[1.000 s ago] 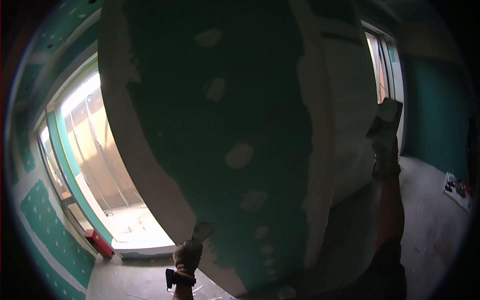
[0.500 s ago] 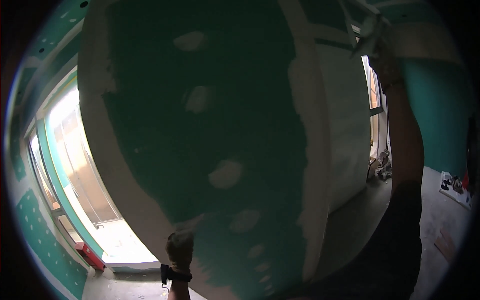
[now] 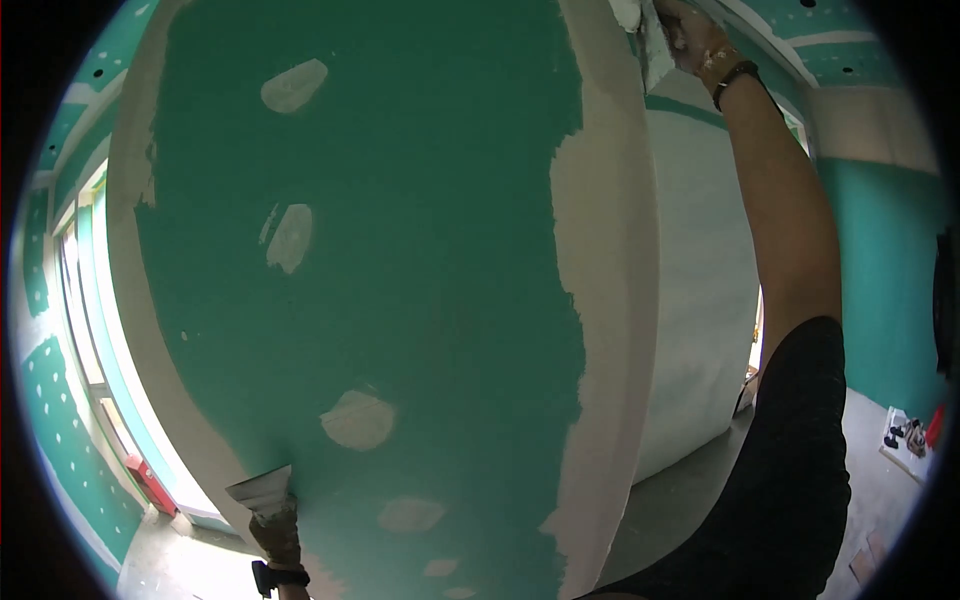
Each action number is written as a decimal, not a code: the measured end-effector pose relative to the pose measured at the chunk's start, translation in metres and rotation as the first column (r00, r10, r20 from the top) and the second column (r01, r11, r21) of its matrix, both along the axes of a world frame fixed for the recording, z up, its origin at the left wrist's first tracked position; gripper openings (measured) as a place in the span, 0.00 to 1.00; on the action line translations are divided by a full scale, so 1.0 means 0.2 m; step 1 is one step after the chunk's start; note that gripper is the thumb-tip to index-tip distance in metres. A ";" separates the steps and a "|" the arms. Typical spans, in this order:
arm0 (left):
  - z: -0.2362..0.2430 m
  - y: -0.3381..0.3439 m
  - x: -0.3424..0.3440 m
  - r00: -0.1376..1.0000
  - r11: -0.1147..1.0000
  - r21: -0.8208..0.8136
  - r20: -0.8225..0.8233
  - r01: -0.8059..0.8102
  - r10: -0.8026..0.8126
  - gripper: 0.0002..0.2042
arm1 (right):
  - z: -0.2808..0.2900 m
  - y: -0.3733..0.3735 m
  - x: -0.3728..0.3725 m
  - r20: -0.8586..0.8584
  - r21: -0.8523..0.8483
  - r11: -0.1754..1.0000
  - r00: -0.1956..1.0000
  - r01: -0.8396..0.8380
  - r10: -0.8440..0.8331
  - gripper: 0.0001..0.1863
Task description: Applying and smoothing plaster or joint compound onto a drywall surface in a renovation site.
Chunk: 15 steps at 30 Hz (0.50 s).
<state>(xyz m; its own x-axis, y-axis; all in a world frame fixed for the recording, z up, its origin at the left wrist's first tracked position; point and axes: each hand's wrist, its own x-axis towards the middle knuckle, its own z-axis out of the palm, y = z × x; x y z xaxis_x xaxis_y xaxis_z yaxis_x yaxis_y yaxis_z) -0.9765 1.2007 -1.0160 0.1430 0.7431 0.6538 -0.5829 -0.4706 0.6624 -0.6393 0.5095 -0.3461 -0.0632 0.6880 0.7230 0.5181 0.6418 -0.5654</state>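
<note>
In front of me stands a green drywall panel (image 3: 430, 260) with pale patches of filler down it and pale bands along both side edges. My right hand (image 3: 698, 45), raised high at the upper right, is closed on a broad flat drywall knife (image 3: 656, 55). Its blade is close to the panel's right corner edge, and white joint compound (image 3: 627, 13) shows beside it. Low on the left, my left hand (image 3: 277, 538) grips a putty knife (image 3: 262, 487) by the handle. The wide blade points up before the panel's left band; whether it touches cannot be told.
A pale side wall (image 3: 695, 280) runs back beyond the right corner. Bright window openings (image 3: 100, 290) line the left, with a red box-like object (image 3: 150, 484) below. At the far right, a white board (image 3: 905, 445) with small items lies on the grey floor (image 3: 690, 500).
The view has shifted and grown brighter. My right hand with its knife has moved left to the panel's corner edge. My left hand sits lower and further left, its blade now clearly visible.
</note>
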 end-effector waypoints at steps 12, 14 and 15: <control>-0.08 0.10 0.04 0.910 0.981 0.186 -0.395 -0.051 0.122 0.27 | -0.22 0.62 -0.45 0.128 0.462 -0.532 -0.647 0.710 -0.752 0.18; 0.00 0.05 0.16 0.917 0.978 0.201 -0.399 0.061 0.025 0.26 | 0.03 0.22 -0.21 0.377 0.719 0.087 -0.283 0.690 -0.882 0.17; 0.02 0.05 0.22 0.915 0.972 0.203 -0.402 0.117 -0.026 0.26 | 0.12 0.11 -0.18 0.721 0.639 0.684 0.036 0.353 -0.692 0.17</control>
